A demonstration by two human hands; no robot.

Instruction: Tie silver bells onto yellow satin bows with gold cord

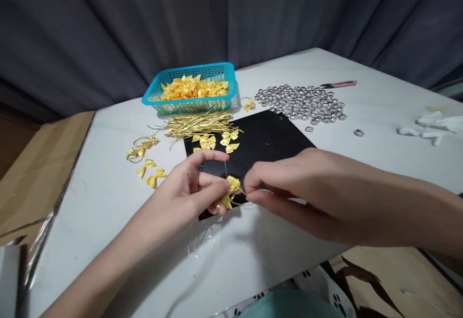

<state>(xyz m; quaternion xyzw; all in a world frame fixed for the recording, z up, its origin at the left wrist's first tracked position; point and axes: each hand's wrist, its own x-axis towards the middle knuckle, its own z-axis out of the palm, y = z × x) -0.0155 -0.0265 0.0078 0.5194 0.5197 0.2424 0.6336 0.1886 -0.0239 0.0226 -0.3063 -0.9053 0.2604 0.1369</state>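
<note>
A yellow ribbon bow is pinched between the thumb and fingers of my left hand, over the near part of a black mat. My left index finger stretches out above it, with a thin strand running down from its tip. Thumb and forefinger of my right hand close on a thin gold cord that comes from the bow. The back of the bow is hidden by my left fingers. Loose yellow bows lie at the mat's far left edge, beyond my left hand.
A blue basket of yellow bows stands at the back, behind a bundle of gold cords. Silver bells or beads lie in a pile beside pink-handled snips. Finished-looking looped bows rest left; white scraps lie right.
</note>
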